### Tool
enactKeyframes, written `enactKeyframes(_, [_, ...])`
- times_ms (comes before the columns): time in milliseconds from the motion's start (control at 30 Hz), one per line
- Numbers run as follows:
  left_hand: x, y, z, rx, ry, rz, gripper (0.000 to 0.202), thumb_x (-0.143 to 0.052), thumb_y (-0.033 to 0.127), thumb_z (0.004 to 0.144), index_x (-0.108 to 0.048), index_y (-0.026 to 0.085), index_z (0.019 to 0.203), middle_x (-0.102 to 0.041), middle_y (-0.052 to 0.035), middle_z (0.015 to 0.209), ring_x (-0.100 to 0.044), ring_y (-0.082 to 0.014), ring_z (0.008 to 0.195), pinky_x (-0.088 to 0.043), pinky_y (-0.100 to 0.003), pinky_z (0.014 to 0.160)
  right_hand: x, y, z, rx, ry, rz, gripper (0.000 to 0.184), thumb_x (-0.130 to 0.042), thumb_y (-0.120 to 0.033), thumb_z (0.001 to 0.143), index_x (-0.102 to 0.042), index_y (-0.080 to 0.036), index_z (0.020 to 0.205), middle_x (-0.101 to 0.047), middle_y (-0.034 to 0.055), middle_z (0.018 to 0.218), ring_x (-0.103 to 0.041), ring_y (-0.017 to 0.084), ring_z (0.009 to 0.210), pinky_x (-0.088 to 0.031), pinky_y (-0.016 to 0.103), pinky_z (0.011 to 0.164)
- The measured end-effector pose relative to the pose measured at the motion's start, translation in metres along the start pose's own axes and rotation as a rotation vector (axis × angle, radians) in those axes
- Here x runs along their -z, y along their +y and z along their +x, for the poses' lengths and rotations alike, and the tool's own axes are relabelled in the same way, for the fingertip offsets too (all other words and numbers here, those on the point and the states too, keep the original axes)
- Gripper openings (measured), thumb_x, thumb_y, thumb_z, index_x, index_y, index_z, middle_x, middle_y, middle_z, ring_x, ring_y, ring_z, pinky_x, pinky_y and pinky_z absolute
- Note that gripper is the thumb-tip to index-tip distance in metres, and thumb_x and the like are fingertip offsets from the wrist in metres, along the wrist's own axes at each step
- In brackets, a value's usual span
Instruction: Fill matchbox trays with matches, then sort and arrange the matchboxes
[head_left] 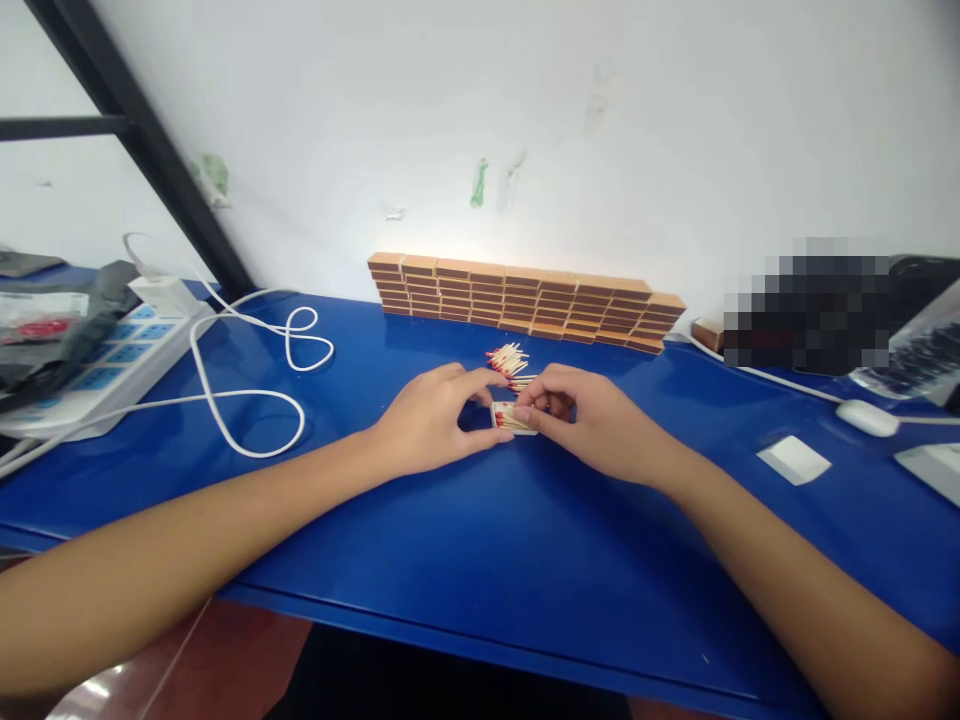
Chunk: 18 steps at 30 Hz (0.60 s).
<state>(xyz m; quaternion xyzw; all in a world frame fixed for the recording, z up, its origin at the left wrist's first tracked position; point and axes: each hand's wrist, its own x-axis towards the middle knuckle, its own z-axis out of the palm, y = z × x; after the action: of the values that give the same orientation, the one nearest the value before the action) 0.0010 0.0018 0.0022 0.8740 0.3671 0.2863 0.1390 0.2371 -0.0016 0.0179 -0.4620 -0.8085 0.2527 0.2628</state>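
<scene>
A small white matchbox tray [531,432] lies on the blue table with red-headed matches [508,420] in it. My left hand [427,420] is curved round the tray's left end, thumb along the near edge and fingers at the far side. Over the tray's right part, my right hand [592,415] has its thumb and fingertips pinched together on matches; the exact grip is partly hidden. Just behind the tray is a loose pile of matches [510,358], red heads mostly to the left.
Stacked matchboxes [517,298] form a low wall along the back. A white cable [281,395] loops at left by a power strip [112,375]. To the right are a small white piece [795,459], a cable with a white block [868,418] and a plastic bottle [919,345].
</scene>
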Motion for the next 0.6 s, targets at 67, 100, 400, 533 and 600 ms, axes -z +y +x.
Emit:
enactKeyframes(67, [0.001,0.000,0.000,-0.004,0.003,0.004,0.050,-0.083,0.043,0.087,-0.064,0.024,0.129,-0.078,-0.0010,0.103,-0.069,-0.0226,0.099,-0.053,-0.039,0.092,0.001,0.001,0.000,0.022,-0.009,-0.019,0.021,-0.066,-0.042,0.093,-0.075,-0.024,0.087,-0.065,0.0035,0.083,-0.054,0.016,0.067,-0.046,0.032,0.062])
enactKeyframes(100, [0.001,0.001,0.000,-0.006,0.003,0.007,0.049,-0.082,0.043,0.087,-0.064,0.024,0.129,-0.078,-0.0010,0.103,-0.069,-0.0227,0.099,-0.053,-0.038,0.091,0.002,0.002,0.001,0.032,-0.003,-0.028,0.020,-0.066,-0.041,0.093,-0.075,-0.024,0.088,-0.065,0.0037,0.083,-0.054,0.016,0.067,-0.046,0.032,0.062])
enactKeyframes(400, [0.001,0.003,0.000,0.004,-0.013,0.013,0.049,-0.083,0.040,0.086,-0.064,0.024,0.129,-0.077,-0.0012,0.102,-0.069,-0.0226,0.097,-0.053,-0.038,0.088,0.021,0.036,0.010,0.039,0.056,-0.272,0.014,-0.069,-0.037,0.090,-0.074,-0.023,0.088,-0.065,0.0057,0.087,-0.059,0.020,0.074,-0.048,0.035,0.069])
enactKeyframes(533, [0.001,0.003,0.001,0.007,-0.019,0.015,0.049,-0.083,0.040,0.087,-0.064,0.023,0.129,-0.077,-0.0007,0.101,-0.068,-0.0223,0.097,-0.053,-0.038,0.088,0.023,0.042,0.010,0.003,-0.034,-0.229,0.018,-0.065,-0.037,0.093,-0.074,-0.023,0.086,-0.066,0.0059,0.087,-0.059,0.019,0.071,-0.048,0.034,0.066])
enactKeyframes(600, [0.001,0.003,0.001,0.001,-0.018,0.020,0.048,-0.083,0.039,0.086,-0.064,0.024,0.128,-0.077,-0.0005,0.100,-0.068,-0.0223,0.097,-0.052,-0.038,0.088,0.022,0.043,0.010,0.001,-0.040,-0.227,0.019,-0.064,-0.038,0.094,-0.073,-0.023,0.087,-0.067,0.0062,0.088,-0.059,0.019,0.071,-0.048,0.034,0.065])
